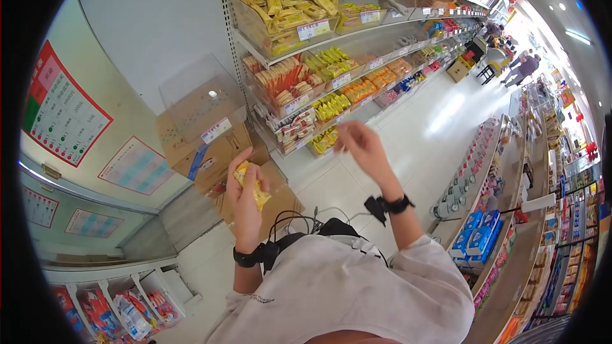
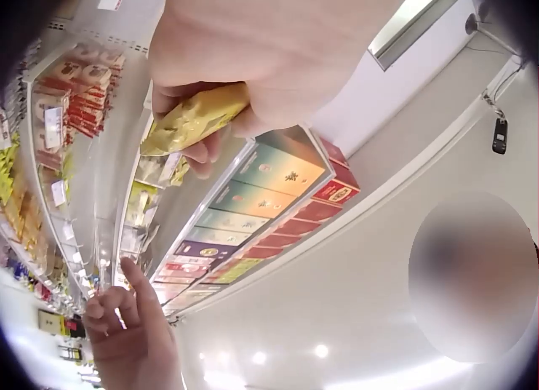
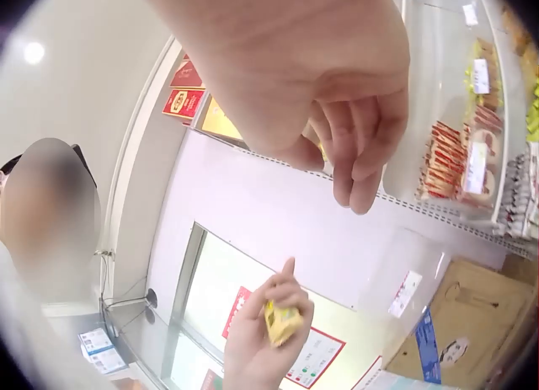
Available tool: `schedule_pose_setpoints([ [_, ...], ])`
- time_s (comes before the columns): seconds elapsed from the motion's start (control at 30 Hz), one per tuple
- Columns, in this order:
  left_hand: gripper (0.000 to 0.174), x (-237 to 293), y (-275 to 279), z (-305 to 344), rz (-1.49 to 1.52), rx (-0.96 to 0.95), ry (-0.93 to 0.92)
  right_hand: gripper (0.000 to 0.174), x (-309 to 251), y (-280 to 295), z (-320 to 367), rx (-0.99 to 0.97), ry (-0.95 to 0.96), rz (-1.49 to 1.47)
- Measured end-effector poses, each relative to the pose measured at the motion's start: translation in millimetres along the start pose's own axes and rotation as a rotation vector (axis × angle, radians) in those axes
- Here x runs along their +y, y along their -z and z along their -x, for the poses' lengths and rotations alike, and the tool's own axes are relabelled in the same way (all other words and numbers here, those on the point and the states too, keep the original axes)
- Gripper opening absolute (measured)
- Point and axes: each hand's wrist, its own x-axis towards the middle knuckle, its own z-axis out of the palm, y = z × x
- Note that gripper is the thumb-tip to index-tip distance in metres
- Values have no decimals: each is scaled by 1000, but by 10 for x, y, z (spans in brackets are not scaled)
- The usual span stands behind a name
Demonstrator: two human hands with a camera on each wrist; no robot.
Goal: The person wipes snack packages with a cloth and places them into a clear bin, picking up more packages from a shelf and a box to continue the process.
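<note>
My left hand (image 1: 247, 200) holds a yellow wrapped packet (image 1: 260, 196), its fingers curled round it, in front of the cardboard boxes. In the left wrist view the packet (image 2: 194, 120) sticks out between thumb and fingers of the left hand (image 2: 269, 53). To the right, my right hand (image 1: 363, 150) is raised apart from the packet, near the lower shelf bins. In the right wrist view that hand (image 3: 320, 95) has its fingers loosely bent and nothing shows in them; the left hand (image 3: 265, 331) with the packet (image 3: 283, 323) is below it.
Shelves with bins of yellow packets (image 1: 290, 9) and red-striped packets (image 1: 280, 83) rise ahead. A clear bin with a price tag (image 1: 215, 130) stands on cardboard boxes (image 1: 223, 169). Blue packages (image 1: 478, 239) lie on the right shelf. People (image 1: 524, 69) are far down the aisle.
</note>
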Motion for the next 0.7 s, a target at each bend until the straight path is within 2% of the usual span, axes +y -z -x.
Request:
schedule_pose_setpoints([
  [0.07, 44, -24, 6, -125, 215, -54, 46, 19, 150, 168, -525, 84, 127, -33],
  [0.13, 49, -57, -38, -258, 397, -83, 72, 19, 305, 337, -1166, 251, 302, 92],
  [0.23, 54, -160, -169, -504, 583, -18, 35, 21, 261, 631, -2078, 326, 585, 345],
  [0.3, 54, -41, -492, -555, 471, 134, 10, 25, 139, 716, -2530, 292, 609, 343],
  [0.33, 53, -72, -551, -606, 420, 121, -34, 29, 68, 744, -2679, 279, 630, 362],
  [0.4, 50, -106, -650, -663, 333, 133, -108, 33, -68, 788, -2910, 213, 558, 386],
  [0.5, 44, -186, -889, -682, 278, 169, -165, 38, 53, 919, -3242, 315, 890, 742],
  [0.57, 42, -242, -1167, -656, 66, 353, -197, 41, 457, 990, -3610, 305, 986, 653],
  [0.63, 39, -347, -1271, -682, -7, 423, -208, 42, 438, 1038, -3658, 351, 1024, 671],
  [0.7, 37, -437, -1293, -698, -65, 425, -200, 42, 347, 1008, -3585, 339, 925, 629],
])
